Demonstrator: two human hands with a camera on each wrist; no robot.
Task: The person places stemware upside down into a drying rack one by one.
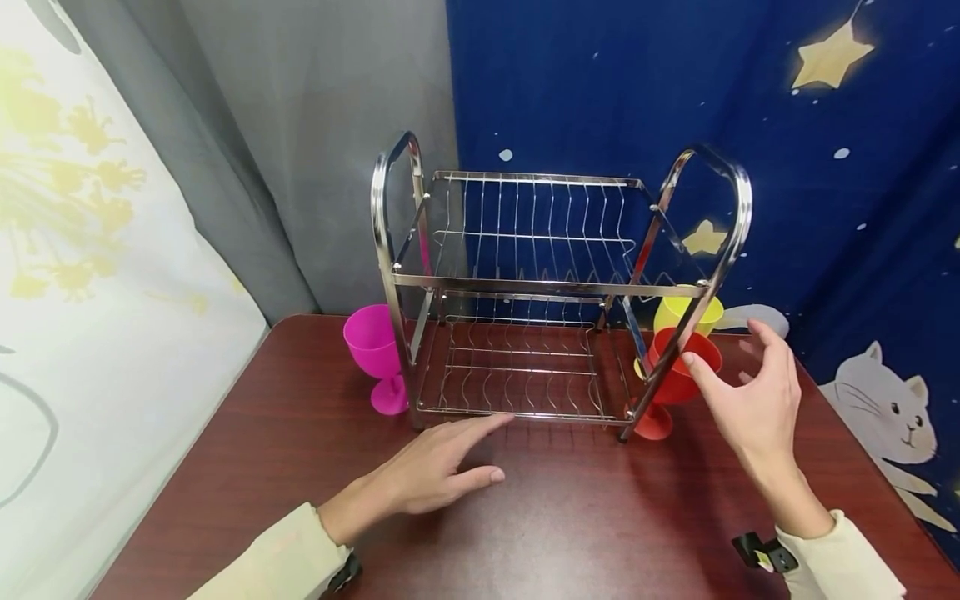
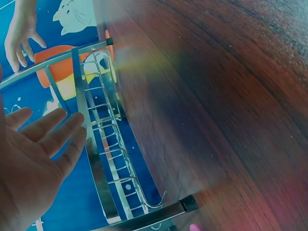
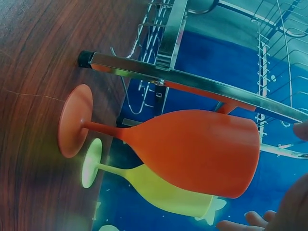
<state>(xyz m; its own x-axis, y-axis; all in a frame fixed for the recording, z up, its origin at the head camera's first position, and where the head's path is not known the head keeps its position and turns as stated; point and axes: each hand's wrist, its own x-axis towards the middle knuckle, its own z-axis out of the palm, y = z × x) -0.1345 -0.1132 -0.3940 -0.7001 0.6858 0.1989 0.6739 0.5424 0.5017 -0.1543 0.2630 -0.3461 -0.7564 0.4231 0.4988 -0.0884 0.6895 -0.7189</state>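
Note:
A two-tier chrome dish rack (image 1: 547,287) stands on the table. My left hand (image 1: 438,467) is held out before its lower front rail, fingers extended and nothing in them; the head view does not settle whether the fingertips touch the rail. To the rack's right stands a red goblet (image 1: 693,371), upright, partly behind the rack's post. My right hand (image 1: 761,408) hovers by the goblet's rim with thumb and fingers spread. In the right wrist view a gap shows between the orange-looking red goblet (image 3: 202,149) and the fingers (image 3: 255,221).
Behind the red goblet is a yellow goblet (image 1: 693,312), partly hidden. A magenta goblet (image 1: 372,343) stands left of the rack. Both rack tiers hold wire slots. The brown table (image 1: 555,517) ends at grey and blue curtains (image 1: 570,83) behind.

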